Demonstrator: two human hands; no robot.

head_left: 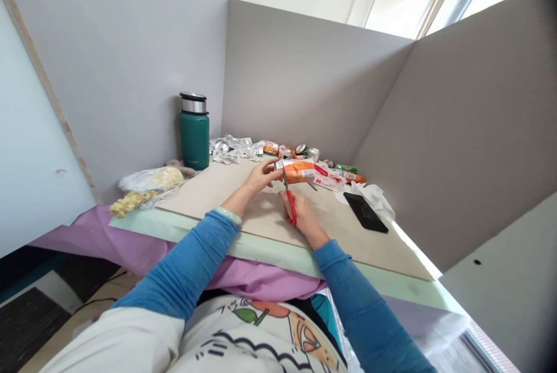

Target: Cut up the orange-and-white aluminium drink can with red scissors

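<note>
My left hand (260,178) pinches the left end of an orange snack packet (299,171) held just above the board. In my right hand (302,216) is a pair of red-handled scissors (289,202), fingers wrapped round the handles. The blades point up at the packet's left end, beside my left fingers. Both sleeves are blue.
A wooden board (243,199) covers the table. A green flask (194,132) stands at the back left, a bag of yellow food (148,184) to its left. Opened packets and foil scraps (270,149) lie along the back wall. A black phone (364,212) and white tissue (374,194) lie right.
</note>
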